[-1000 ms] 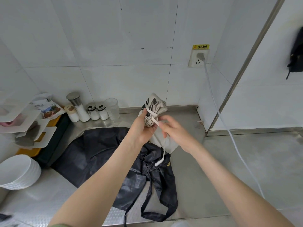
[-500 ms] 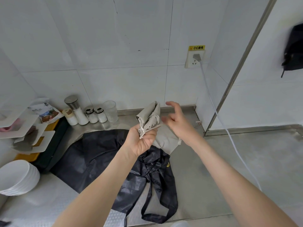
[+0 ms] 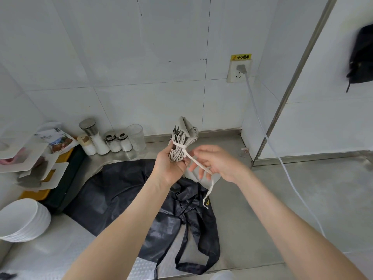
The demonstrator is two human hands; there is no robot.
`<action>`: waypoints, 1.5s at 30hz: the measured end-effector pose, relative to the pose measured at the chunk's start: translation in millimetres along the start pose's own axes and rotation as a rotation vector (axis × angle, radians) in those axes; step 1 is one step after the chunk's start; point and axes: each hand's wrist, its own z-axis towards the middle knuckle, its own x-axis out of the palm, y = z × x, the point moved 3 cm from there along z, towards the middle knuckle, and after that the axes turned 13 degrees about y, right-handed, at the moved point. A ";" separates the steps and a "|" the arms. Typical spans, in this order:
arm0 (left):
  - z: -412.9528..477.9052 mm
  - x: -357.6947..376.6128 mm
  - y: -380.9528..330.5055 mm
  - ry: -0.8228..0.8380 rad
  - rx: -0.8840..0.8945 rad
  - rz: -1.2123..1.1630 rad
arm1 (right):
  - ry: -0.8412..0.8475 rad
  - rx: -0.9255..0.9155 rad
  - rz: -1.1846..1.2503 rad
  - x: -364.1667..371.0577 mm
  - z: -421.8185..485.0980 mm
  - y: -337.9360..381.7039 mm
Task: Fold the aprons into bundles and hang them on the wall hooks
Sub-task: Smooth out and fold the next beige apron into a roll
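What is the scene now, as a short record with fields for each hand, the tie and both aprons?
left hand: grips grey apron bundle, upright above the counter
right hand: holds white tie
tie: wound around the bundle's middle, end dangling
black apron: unfolded on steel counter

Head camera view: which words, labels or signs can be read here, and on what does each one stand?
"小心触电", on the yellow label above the wall socket.
Printed packet on the white shelf: print too blurred to read.
Small gold mark on the black apron: too small to read.
Grey apron bundle in the left hand: dark marks, no readable text.
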 end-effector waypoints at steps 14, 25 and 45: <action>2.5 15.2 10.2 0.135 -0.035 -0.115 | -0.066 -0.137 -0.213 11.7 6.2 12.7; -18.5 12.9 -15.4 0.216 -0.541 0.866 | -0.067 -0.292 0.077 -40.1 -2.9 -2.5; -21.2 18.8 -18.5 0.250 -0.616 1.115 | 0.057 -0.066 -0.639 -7.2 12.0 -4.6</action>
